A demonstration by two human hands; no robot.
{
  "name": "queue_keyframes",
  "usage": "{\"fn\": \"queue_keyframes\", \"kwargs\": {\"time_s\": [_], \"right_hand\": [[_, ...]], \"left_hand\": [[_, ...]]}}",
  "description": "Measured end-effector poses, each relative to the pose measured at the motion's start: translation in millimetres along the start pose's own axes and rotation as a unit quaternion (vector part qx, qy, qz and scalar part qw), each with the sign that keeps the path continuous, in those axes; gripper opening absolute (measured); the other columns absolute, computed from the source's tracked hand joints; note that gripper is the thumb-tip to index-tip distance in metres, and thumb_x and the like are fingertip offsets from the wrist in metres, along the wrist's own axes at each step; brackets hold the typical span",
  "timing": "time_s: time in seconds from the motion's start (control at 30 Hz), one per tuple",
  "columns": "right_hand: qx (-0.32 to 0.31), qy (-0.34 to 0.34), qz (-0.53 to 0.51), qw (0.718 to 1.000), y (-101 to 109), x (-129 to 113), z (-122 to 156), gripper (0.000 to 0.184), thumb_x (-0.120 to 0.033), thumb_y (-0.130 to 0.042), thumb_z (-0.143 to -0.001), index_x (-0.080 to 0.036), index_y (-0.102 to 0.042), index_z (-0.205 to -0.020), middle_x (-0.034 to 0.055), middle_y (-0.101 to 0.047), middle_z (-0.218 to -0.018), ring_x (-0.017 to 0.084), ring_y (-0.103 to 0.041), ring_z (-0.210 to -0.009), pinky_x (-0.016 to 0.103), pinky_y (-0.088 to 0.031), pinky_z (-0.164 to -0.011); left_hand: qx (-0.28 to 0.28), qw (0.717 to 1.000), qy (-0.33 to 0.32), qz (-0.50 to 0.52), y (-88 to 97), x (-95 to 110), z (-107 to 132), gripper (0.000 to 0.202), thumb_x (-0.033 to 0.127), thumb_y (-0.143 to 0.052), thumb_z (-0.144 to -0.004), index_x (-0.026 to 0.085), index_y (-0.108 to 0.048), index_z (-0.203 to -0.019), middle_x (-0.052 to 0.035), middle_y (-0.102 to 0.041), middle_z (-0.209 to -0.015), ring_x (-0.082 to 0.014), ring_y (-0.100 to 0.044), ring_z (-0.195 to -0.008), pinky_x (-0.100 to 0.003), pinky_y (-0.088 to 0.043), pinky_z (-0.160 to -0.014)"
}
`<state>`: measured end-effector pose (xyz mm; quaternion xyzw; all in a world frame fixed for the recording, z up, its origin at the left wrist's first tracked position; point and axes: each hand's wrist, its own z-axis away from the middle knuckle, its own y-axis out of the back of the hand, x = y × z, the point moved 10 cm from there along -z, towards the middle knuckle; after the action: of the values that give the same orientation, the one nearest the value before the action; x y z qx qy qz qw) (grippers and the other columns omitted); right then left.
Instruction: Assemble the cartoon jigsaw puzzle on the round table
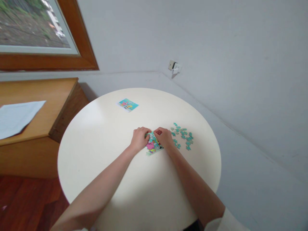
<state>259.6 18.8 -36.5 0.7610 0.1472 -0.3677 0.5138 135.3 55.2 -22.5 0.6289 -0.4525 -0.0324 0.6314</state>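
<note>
A partly built colourful jigsaw (153, 146) lies near the middle of a round cream table (101, 154). My left hand (139, 138) rests on the jigsaw's left edge with its fingers curled and pressed down onto the pieces. My right hand (164, 137) presses on the jigsaw's right edge the same way, fingertips close to those of the left hand. Several loose teal puzzle pieces (183, 136) lie scattered just right of my right hand. A small picture card (127, 104) showing the puzzle image lies at the far side of the table.
A wooden desk (36, 128) with a white sheet of paper (16, 117) stands to the left, below a wood-framed picture (43, 35). A grey wall with a white socket (175, 66) runs behind and to the right. Red-brown wooden floor (24, 202) shows at lower left.
</note>
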Motion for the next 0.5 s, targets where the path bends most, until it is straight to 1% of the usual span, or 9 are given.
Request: {"fn": "queue_keyframes", "kwargs": {"time_s": [0.13,0.23,0.3,0.43,0.5], "right_hand": [[-0.001,0.010,0.005,1.000,-2,-2,0,0.011,-0.018,-0.057,-0.072,-0.021,-0.064,-0.065,-0.0001,-0.069,-0.065,0.014,-0.063,-0.062,0.025,-0.047,-0.065],[0.012,0.015,-0.021,1.000,3,-4,0,0.009,-0.019,-0.057,-0.071,-0.021,-0.063,-0.064,-0.0007,-0.068,-0.063,0.014,-0.061,-0.060,0.025,-0.047,-0.064],[0.041,0.017,-0.051,0.998,15,-4,0,0.008,-0.022,-0.057,-0.071,-0.020,-0.062,-0.065,-0.0002,-0.067,-0.063,0.015,-0.061,-0.061,0.026,-0.047,-0.065],[0.123,0.013,-0.092,0.988,49,4,2,0.014,-0.029,-0.054,-0.072,-0.019,-0.062,-0.067,0.0021,-0.067,-0.063,0.015,-0.059,-0.061,0.026,-0.046,-0.063],[0.135,-0.002,-0.094,0.986,60,13,2,0.015,-0.031,-0.053,-0.071,-0.019,-0.061,-0.067,0.0014,-0.064,-0.059,0.015,-0.056,-0.057,0.026,-0.045,-0.059]], "left_hand": [[-0.012,1.000,-0.004,-0.014,-0.9,3,1,0.029,0.014,-0.051,-0.081,0.022,-0.068,-0.103,-0.0057,-0.068,-0.102,-0.0242,-0.056,-0.100,-0.041,-0.040,-0.090],[-0.017,0.999,-0.008,-0.026,-1.6,5,2,0.031,0.014,-0.050,-0.082,0.023,-0.069,-0.103,-0.0059,-0.066,-0.103,-0.0245,-0.055,-0.101,-0.041,-0.040,-0.090],[-0.015,0.999,-0.012,-0.030,-1.9,6,3,0.030,0.014,-0.049,-0.082,0.023,-0.070,-0.102,-0.0062,-0.066,-0.102,-0.0239,-0.055,-0.100,-0.041,-0.041,-0.089],[0.004,0.999,-0.025,-0.030,-0.2,8,5,0.032,0.015,-0.048,-0.083,0.022,-0.070,-0.106,-0.0075,-0.063,-0.105,-0.0232,-0.054,-0.101,-0.041,-0.040,-0.091],[0.015,0.999,-0.037,-0.033,1.0,11,6,0.033,0.017,-0.048,-0.083,0.023,-0.068,-0.109,-0.0082,-0.061,-0.109,-0.0235,-0.053,-0.105,-0.042,-0.039,-0.093]]}}
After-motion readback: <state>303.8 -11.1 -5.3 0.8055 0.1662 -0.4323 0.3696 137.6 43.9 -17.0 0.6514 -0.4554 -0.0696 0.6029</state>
